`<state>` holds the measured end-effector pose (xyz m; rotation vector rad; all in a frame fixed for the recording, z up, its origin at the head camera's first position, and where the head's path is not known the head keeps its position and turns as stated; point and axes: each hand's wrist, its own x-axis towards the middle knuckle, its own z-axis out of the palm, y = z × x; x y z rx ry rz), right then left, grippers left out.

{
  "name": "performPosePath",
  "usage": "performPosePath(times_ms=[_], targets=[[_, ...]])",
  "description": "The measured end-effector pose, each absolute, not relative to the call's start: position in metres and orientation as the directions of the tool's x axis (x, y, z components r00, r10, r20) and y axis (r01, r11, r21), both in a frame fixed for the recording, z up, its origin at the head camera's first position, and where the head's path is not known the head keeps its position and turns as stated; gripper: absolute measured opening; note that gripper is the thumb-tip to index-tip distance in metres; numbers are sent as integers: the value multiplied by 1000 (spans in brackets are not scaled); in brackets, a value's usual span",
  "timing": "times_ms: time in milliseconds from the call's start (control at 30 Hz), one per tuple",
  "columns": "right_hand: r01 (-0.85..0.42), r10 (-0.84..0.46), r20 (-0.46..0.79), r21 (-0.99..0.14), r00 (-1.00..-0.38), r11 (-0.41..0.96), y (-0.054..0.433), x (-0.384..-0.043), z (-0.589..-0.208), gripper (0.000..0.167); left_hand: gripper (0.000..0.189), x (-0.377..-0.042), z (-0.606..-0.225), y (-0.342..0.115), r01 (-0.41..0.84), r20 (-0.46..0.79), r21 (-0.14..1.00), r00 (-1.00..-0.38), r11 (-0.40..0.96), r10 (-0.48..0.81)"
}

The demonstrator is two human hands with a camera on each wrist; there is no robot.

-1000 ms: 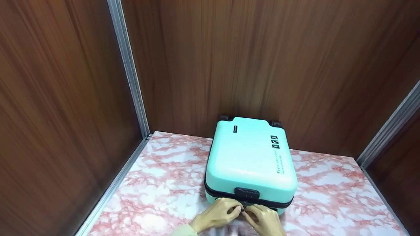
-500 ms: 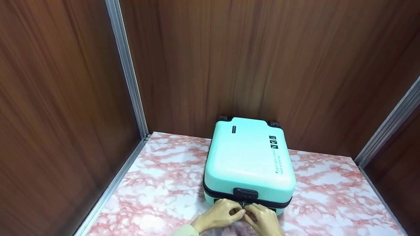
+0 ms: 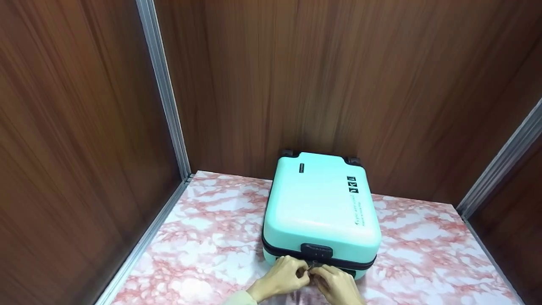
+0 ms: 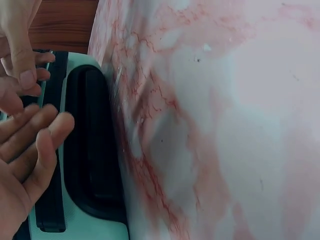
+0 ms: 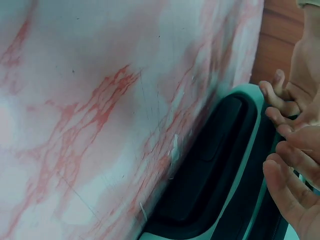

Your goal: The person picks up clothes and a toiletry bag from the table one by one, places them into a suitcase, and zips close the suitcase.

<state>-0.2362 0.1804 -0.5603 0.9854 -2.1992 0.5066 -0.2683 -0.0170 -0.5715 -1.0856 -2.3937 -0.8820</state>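
Observation:
A mint-green hard-shell suitcase lies flat, with a black lock on its front side above the dark zip seam. Just below that lock my left hand and right hand meet, fingertips almost touching. Between them, both hands pinch a small metal zipper pull, largely covered by fingers. In the left wrist view the left hand's other fingers are loosely bent beside the black carry handle. The right hand curls its fingers near the same seam in the right wrist view.
The suitcase rests on a table with a pink-and-white marbled top. Brown wood-grain panels stand behind and at both sides, joined by metal posts. Two black wheels sit near the back panel.
Both hands stay at the zip below the lock. Their fingertips have shifted slightly, and the zipper pull, which hung upright, now slants between them.

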Motion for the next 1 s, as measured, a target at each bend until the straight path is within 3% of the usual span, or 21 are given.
performPosePath(times_ms=[133,233,467,600,733,833,1000], targets=[[-769,-495,719,-85,-488,634,182,-237,-557,30,9,-268,-573,-15,743,549,406,-664,532,508],[-776,-468,750,-95,-468,624,184,-239,-552,24,14,-270,-575,-14,762,574,404,-642,506,508],[-816,-421,814,-106,-399,568,196,-245,-531,31,25,-270,-575,-16,785,585,442,-619,434,524],[-826,-380,830,-158,-408,541,201,-248,-519,20,27,-269,-574,-15,779,573,471,-627,414,528],[-836,-357,862,-128,-360,533,203,-253,-511,9,26,-269,-573,-16,768,565,498,-639,402,521],[-842,-349,883,-89,-314,532,205,-258,-507,11,24,-270,-573,-16,767,575,503,-641,398,509],[-819,-335,893,-62,-301,570,207,-265,-502,18,22,-271,-573,-14,782,612,459,-622,421,488]])
